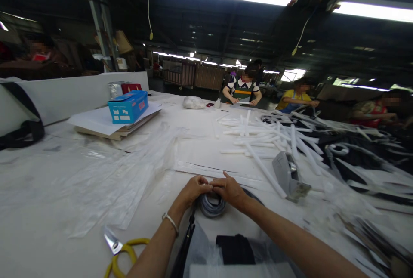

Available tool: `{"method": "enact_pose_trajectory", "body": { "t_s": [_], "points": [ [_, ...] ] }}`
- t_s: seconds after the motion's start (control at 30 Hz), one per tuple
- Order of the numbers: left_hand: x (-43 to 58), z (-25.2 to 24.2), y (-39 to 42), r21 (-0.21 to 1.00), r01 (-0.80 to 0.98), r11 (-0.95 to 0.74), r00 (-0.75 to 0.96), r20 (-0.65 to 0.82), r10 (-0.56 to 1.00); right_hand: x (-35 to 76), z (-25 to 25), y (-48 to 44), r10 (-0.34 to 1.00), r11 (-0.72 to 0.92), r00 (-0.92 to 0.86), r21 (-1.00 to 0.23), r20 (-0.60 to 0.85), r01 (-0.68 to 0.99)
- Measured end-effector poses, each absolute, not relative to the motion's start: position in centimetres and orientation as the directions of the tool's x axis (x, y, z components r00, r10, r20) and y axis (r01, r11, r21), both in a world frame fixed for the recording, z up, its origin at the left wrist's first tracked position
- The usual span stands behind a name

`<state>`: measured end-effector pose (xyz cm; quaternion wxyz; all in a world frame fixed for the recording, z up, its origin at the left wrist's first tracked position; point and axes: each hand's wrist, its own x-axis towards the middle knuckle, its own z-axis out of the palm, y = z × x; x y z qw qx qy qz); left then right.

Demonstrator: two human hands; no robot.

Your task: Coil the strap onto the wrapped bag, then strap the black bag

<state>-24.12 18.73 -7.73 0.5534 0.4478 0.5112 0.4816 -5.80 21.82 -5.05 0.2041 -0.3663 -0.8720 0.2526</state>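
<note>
A coil of grey cord or tubing (212, 205) lies in front of me, its upper rim under my fingers. My left hand (196, 188) is closed in a pinch at the coil's upper left. From the other side my right hand (227, 189) also pinches at the top of the coil, its fingertips meeting those of the left. Any small piece between the fingertips is hidden. Below the coil, between my forearms, is a clear plastic bag (201, 243) with a folded black piece (235, 248) in it. Yellow-handled scissors (124, 250) lie left of my left forearm.
A blue box (128, 106) rests on stacked sheets (93, 121) at the left. Plastic film (106, 179) covers the left tabletop. A grey tape dispenser (288, 174) stands right, near scattered white strips (274, 136). Black material (364, 157) lies far right. Several people work beyond the table.
</note>
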Motion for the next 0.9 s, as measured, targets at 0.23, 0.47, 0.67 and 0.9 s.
{"method": "enact_pose_trajectory", "body": {
  "t_s": [0.23, 0.47, 0.67, 0.9],
  "points": [
    [-23.4, -8.2, 19.7, 0.988, -0.008, 0.155, -0.061, -0.156, 0.986, -6.7, -4.7, 21.4, 0.759, 0.573, -0.636, -0.605, 0.137, 0.553],
    [-23.8, -7.2, 19.0, 0.982, -0.019, 0.189, -0.081, -0.189, 0.979, 2.8, 2.4, 20.4, 0.911, 0.402, -0.197, -0.673, 0.362, 0.621],
    [-24.0, -7.6, 19.3, 0.974, -0.102, 0.203, -0.124, -0.215, 0.969, 17.4, 4.9, 19.0, 0.875, -0.153, 0.466, -0.836, 0.134, 0.528],
    [-23.6, -7.2, 18.7, 0.983, -0.071, 0.171, -0.256, -0.184, 0.949, 19.0, 0.7, 21.5, 0.869, -0.302, 0.474, -0.911, -0.141, 0.282]
  ]
}}
